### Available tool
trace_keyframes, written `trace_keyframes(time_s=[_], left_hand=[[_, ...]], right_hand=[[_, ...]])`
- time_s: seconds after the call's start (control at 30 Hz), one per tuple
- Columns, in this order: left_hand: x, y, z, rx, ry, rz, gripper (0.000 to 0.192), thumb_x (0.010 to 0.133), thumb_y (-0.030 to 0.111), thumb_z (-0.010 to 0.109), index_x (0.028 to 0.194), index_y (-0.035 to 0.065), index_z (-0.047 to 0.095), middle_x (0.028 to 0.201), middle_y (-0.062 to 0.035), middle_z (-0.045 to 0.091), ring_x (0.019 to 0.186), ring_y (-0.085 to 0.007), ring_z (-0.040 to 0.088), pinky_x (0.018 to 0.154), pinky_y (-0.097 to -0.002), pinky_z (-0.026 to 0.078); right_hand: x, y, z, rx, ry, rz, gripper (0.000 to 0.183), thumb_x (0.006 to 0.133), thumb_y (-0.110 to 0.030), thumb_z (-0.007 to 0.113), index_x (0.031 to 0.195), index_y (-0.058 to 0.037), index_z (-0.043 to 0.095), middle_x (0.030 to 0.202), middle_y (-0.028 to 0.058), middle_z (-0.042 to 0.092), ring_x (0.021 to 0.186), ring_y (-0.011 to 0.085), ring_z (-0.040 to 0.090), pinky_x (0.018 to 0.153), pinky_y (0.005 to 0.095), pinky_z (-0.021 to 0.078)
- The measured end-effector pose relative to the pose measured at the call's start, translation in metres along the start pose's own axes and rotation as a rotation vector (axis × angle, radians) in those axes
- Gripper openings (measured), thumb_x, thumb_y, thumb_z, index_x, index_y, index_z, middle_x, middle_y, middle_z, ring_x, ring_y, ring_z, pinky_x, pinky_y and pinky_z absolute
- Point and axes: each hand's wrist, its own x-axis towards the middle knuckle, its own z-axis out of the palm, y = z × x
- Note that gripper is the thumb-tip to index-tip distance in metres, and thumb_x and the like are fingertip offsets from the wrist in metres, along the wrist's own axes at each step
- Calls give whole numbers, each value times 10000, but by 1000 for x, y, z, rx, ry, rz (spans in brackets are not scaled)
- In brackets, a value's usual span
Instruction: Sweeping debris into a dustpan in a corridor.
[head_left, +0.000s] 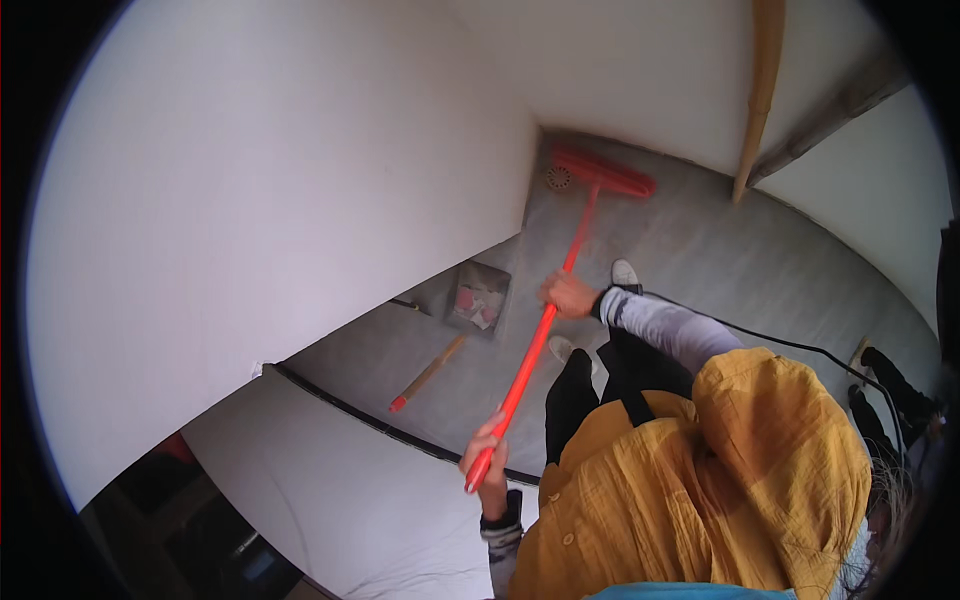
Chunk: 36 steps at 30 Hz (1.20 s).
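Note:
Both of my hands grip a red long-handled floor broom (531, 358). My left hand (486, 456) is wrapped around the top end of its pole, close to my body. Farther down the pole, my right hand (570, 295) closes around it near the middle. The wide red head (606, 174), blurred, rests on the grey floor in the corner between two white walls. Beside the head's left end lies a round slotted drain cover (558, 178), partly overlapped by the head.
A dustpan or bin (484, 296) with pink and pale scraps stands left of my feet. Near it lies a wooden stick (429, 373) with a red end. A black cable (780, 342) crosses the floor. Two poles (761, 97) lean at the wall. Another person's legs (889, 382) show at right.

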Motion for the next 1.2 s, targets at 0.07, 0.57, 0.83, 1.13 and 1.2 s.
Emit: trace_keyframes(time_s=[0.07,0.57,0.83,1.13,1.2], left_hand=[[20,-16,28,29,22,-48,36,874,-15,496,862,14,479,1090,-277,578,1089,-388,552,983,-501,411],[-106,-6,-92,3,-36,20,130,762,-85,535,846,11,507,1056,-291,600,1059,-456,563,923,-524,452],[-14,-112,-21,-93,-389,49,105,821,-34,604,848,5,511,1171,-205,588,1141,-297,546,960,-345,415],[-123,-92,-185,-53,-328,-37,96,819,-26,581,826,30,503,1134,-235,587,1142,-374,530,991,-453,395],[-134,-76,-196,-58,-285,-10,85,822,-8,574,831,35,501,1117,-235,591,1136,-394,528,988,-478,392]], right_hand=[[22,39,6,-6,-14,10,184,620,-206,649,757,-98,588,716,114,616,780,319,607,740,436,425],[-42,-122,41,-4,-137,-34,175,624,-187,637,748,-83,568,750,94,596,808,286,595,776,400,401],[-84,15,65,-389,-144,409,139,665,-222,620,749,-118,580,787,71,606,835,263,589,785,407,397],[-73,-162,190,-221,-145,284,218,633,-170,641,842,-120,604,838,72,634,921,236,585,800,415,390],[-70,-186,166,-191,-40,243,215,628,-169,648,825,-114,580,808,71,613,887,244,575,785,407,380]])
